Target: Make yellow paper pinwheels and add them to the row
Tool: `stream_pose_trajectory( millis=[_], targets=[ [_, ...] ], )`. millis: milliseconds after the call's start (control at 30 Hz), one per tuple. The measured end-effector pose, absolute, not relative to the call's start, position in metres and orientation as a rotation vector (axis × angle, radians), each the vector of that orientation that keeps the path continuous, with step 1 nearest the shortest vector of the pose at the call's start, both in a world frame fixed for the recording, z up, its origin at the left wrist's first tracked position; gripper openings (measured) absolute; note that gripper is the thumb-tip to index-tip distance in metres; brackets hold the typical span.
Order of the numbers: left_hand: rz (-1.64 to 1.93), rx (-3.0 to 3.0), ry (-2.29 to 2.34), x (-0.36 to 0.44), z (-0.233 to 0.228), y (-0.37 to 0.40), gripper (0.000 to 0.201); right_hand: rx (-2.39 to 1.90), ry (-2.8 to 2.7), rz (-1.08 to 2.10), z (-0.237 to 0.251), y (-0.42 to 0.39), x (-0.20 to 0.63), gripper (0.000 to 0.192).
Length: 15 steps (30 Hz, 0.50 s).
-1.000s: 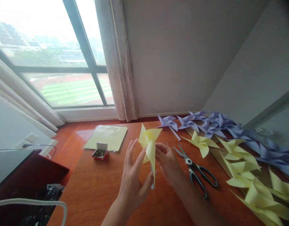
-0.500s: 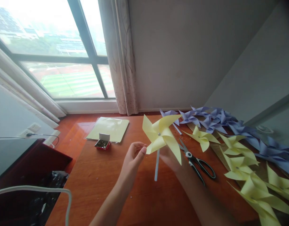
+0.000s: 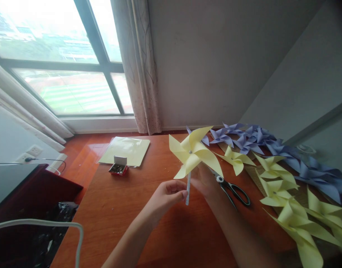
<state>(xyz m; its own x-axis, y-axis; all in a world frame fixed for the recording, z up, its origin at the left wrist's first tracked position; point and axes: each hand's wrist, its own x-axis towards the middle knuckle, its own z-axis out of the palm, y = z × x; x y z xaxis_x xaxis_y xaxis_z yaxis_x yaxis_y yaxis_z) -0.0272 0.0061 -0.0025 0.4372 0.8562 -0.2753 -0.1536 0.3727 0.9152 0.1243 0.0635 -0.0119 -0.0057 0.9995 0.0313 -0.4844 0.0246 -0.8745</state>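
Observation:
A yellow paper pinwheel (image 3: 198,155) is held up over the table, its face toward me and its pale stick (image 3: 188,193) hanging downward. My left hand (image 3: 172,191) is closed, thumb and fingers at the lower part of the stick. Behind the blades, my right hand (image 3: 200,178) closes on the upper stick; its fingers are partly hidden. Close to my right wrist lie black-handled scissors (image 3: 238,193), their blades partly covered by the arm and pinwheel.
Yellow pinwheels (image 3: 275,193) and purple pinwheels (image 3: 246,144) lie along the right side. At the left of the wooden table (image 3: 126,212) are yellow paper sheets (image 3: 129,149) and a small open red box (image 3: 118,169) of metal fasteners. A white cable (image 3: 48,223) crosses the lower left.
My left hand has moved from a lower blade down and right to the stick. The pinwheel has turned slightly and risen a little; my right hand stays behind it.

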Motion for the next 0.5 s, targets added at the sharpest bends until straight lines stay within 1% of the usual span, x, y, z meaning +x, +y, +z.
stream_pose_trajectory(
  millis=[167,267,400,500],
  targets=[
    [0.799,0.976,0.898,-0.025,-0.004,0.006,0.032,-0.854,-0.849,1.450,-0.003,0.063,0.122,0.027],
    [0.840,0.960,0.922,-0.023,-0.006,0.006,0.032,-0.910,-0.879,1.422,-0.005,0.062,0.123,0.026],
    [0.949,0.944,0.981,-0.022,-0.012,0.008,0.031,-1.035,-0.951,1.324,-0.017,0.046,0.129,0.022],
    [1.026,0.985,1.017,-0.019,-0.017,0.010,0.030,-1.143,-1.016,1.186,-0.023,0.023,0.134,0.020]
  ],
)
